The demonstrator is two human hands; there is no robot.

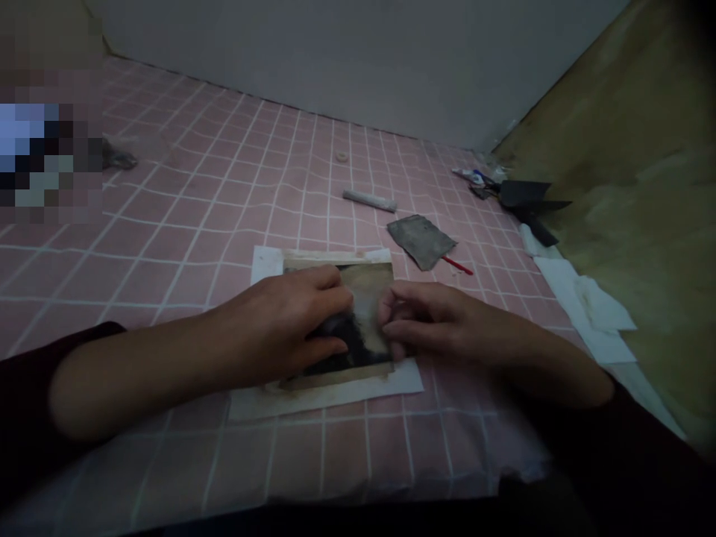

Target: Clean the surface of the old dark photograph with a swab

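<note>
Dark print, possibly a photograph [366, 287], on a white paper sheet [330, 399], both on a pink grid-patterned surface [168, 246]. Left hand [280, 321]: fingers pressed together, flat on the print. Right hand [441, 321]: fingers curled, tips at the print; pinch too dim to tell. Beyond the print: grey abrasive sheet [421, 241], grey stick [369, 200].

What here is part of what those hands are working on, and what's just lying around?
At hand:
- left hand and right hand, both on a dark and tan sheet
- white paper beneath that sheet

Lying about:
- grey stick
- grey scrap
- red stick
- white tissues
- black pieces
</note>
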